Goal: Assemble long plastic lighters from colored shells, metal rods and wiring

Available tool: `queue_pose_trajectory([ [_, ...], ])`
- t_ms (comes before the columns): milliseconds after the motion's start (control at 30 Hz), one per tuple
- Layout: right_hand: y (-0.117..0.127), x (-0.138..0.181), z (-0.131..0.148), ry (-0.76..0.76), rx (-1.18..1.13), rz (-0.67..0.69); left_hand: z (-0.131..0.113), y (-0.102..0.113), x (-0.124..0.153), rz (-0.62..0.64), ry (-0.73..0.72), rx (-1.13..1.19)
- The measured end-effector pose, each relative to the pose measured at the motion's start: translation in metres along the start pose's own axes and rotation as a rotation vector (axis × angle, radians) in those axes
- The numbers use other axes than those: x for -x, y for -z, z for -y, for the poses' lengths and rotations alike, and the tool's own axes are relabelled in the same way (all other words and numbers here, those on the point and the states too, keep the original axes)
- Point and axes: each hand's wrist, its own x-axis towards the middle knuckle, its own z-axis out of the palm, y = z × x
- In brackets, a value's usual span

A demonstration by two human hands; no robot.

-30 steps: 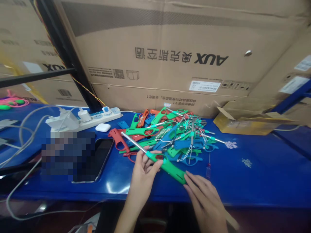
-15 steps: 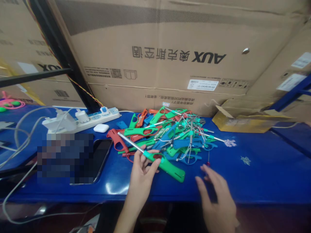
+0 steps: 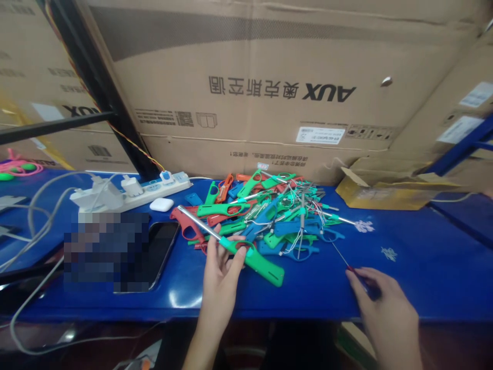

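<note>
My left hand [image 3: 221,267] pinches a green lighter [image 3: 254,259] with a long metal nozzle just above the blue table [image 3: 404,241]; the nozzle points up and to the left. My right hand [image 3: 379,306] is closed on a small screwdriver [image 3: 348,264] with a dark red handle and a thin shaft that points towards the pile. Behind both hands lies a pile of green, red and blue lighter shells, metal tubes and thin wires [image 3: 273,216].
A dark phone [image 3: 156,254] lies left of my left hand, beside a blurred patch. A white power strip [image 3: 131,192] with plugs and a white earbud case [image 3: 162,204] sit further back. Large cardboard boxes [image 3: 250,87] wall the rear; an open flat carton [image 3: 385,192] lies right.
My right hand let go of the green lighter's end, moved right and picked up the small screwdriver from the table. The left hand keeps holding the lighter, shifted slightly left.
</note>
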Motion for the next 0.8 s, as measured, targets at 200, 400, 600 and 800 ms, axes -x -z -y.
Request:
queue_pose_trajectory([
  [200,0.033,0.006,0.016,-0.322,-0.154,-0.053,-0.001,0.0,0.0,-0.01,0.008,0.027],
  [400,0.018,0.03,0.075,-0.201,-0.515,-0.345,0.003,0.001,0.0,-0.017,0.016,0.033],
  [600,-0.012,0.039,0.111,0.026,-0.904,-0.054,0.003,0.003,0.0,-0.036,0.023,0.021],
  [800,-0.01,0.037,0.112,-0.075,-0.952,0.012,0.002,0.001,-0.001,-0.031,0.026,0.039],
])
